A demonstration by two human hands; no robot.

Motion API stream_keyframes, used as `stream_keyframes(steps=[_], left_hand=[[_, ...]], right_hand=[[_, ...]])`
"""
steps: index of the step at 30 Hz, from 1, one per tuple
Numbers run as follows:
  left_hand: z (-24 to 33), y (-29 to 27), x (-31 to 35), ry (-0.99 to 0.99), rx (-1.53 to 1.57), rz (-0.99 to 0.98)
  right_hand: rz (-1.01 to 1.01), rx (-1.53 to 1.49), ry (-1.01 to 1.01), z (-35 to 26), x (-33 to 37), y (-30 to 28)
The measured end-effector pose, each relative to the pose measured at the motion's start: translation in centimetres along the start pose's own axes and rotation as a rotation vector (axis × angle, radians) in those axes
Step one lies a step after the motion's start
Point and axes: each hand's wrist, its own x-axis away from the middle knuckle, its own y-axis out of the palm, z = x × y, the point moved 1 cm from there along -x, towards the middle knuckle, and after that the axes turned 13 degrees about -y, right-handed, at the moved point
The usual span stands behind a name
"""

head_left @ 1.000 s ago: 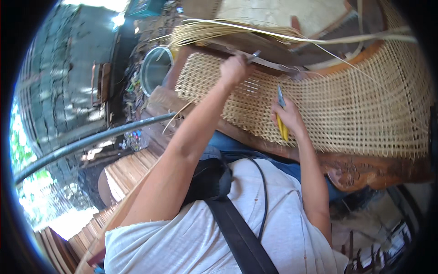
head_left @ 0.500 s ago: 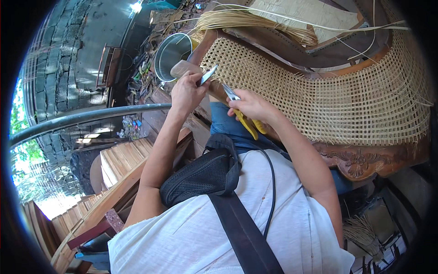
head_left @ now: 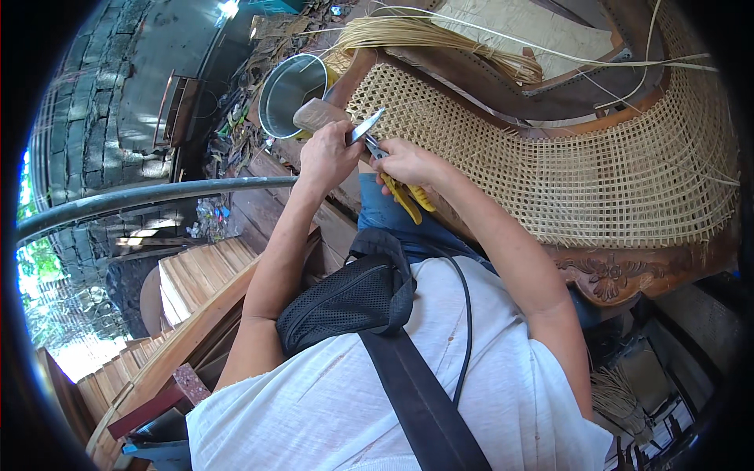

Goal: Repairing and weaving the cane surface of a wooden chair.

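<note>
My left hand (head_left: 328, 155) is closed around a tool with a pointed silver blade (head_left: 366, 125), apparently a knife; its handle is hidden in the fist. Close beside it, my right hand (head_left: 415, 166) grips pliers with yellow handles (head_left: 404, 198). The metal jaws (head_left: 374, 147) of the pliers reach the left fingers, just below the blade; whether they pinch anything I cannot make out. Both hands are at the left end of a woven cane panel (head_left: 550, 177) set in a carved brown wooden frame (head_left: 609, 273). A rounded wooden end (head_left: 320, 115) juts out behind my left hand.
A metal bucket (head_left: 292, 96) stands beyond my left hand. Across the frame's far side lies a bundle of cane strands (head_left: 428, 35), with loose strands trailing right. A dark curved bar (head_left: 157, 198) crosses on the left, above stacked wooden pieces (head_left: 200, 275). A black mesh pouch (head_left: 342, 302) hangs at my waist.
My right hand has shifted left toward my left hand, carrying the pliers until their jaws are at the left fingers. The blade in my left hand has moved slightly right.
</note>
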Motion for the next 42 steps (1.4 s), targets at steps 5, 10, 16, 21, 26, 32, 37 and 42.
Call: stream_keyframes(steps=[5, 10, 16, 21, 26, 32, 37, 42], left_hand=[[-0.7, 0.2, -0.2, 0.006, 0.104, -0.013], [-2.2, -0.4, -1.9, -0.017, 0.548, -0.122], [-4.5, -1.7, -5.0, -0.114, 0.770, -0.129], [-4.1, -1.9, -7.4, -0.086, 0.501, 0.029], [-3.9, -2.6, -10.7, -0.234, 0.630, -0.056], [-4.2, -1.9, -11.9, -0.043, 0.588, 0.212], [-3.9, -0.6, -11.1, 0.007, 0.395, 0.373], [-4.0, 0.1, -10.5, -0.009, 0.442, 0.401]], right_hand=[[-0.001, 0.120, -0.001, -1.3, 1.1, 0.1], [0.024, 0.626, -0.130, -0.8, 12.9, -0.9], [0.239, 0.817, 0.572, 5.0, 34.5, 2.1], [0.256, 0.995, 0.510, 6.5, 37.5, 4.9], [0.335, 1.061, 0.389, 4.0, 34.0, 2.3], [0.524, 0.725, -0.363, 1.9, 17.4, -2.2], [0.423, 0.619, -0.673, -0.4, 2.7, -1.5], [0.219, 0.803, -0.760, -1.5, -2.1, -1.6]])
